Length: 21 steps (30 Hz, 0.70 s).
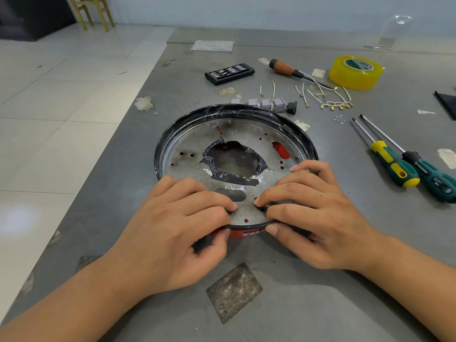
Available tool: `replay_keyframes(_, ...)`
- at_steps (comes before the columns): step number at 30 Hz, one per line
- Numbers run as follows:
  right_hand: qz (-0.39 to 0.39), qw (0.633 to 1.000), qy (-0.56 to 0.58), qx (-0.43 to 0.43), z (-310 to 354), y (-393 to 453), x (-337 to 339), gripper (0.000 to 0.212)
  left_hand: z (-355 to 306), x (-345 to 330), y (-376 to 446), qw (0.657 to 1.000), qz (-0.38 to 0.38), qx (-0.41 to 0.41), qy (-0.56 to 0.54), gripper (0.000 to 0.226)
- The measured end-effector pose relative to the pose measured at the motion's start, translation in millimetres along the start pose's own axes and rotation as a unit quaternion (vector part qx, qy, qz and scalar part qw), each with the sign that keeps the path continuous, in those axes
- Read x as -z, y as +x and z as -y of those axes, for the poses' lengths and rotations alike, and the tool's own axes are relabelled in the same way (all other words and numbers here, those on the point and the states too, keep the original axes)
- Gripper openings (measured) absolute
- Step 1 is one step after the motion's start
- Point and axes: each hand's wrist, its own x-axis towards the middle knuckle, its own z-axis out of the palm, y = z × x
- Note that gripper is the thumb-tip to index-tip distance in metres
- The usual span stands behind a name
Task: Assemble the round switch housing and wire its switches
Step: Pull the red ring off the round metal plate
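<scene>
Currently both my left hand (172,218) and right hand (313,213) pinch the housing (234,134) near rim; switches (269,103) and wires (333,99) lie unfitted beyond.

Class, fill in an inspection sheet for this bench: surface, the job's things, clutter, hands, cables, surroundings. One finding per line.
Surface: grey table, scuffed, with tape scraps and patches.
Job's things: round housing lying flat, taped centre hole; grey switches beyond its far rim.
Clutter: yellow tape roll, wooden-handled screwdriver, two green screwdrivers, black bit case, small screws.
Hands: left hand and right hand both pinch the housing's near rim.
Cables: short white wires with brass terminals, loose by the tape roll.
Surroundings: tiled floor, wooden chair legs.
</scene>
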Motion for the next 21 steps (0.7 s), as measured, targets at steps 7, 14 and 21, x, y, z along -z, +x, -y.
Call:
replay_keyframes(7,-0.008,1.0,-0.006,0.0,1.4,0.8,-0.3,0.013,-1.7,-0.1,0.2,1.0,0.002,0.002,0.007,0.008)
replay_keyframes(14,-0.007,1.0,-0.014,0.002,1.1,0.6,-0.6,0.013,0.0,-0.9,-0.5,1.0,-0.004,-0.003,0.012,0.007)
replay_keyframes(21,-0.008,1.0,-0.015,0.001,0.3,0.9,-1.3,0.013,-0.1,-1.3,-0.9,1.0,-0.003,-0.002,0.011,0.007)
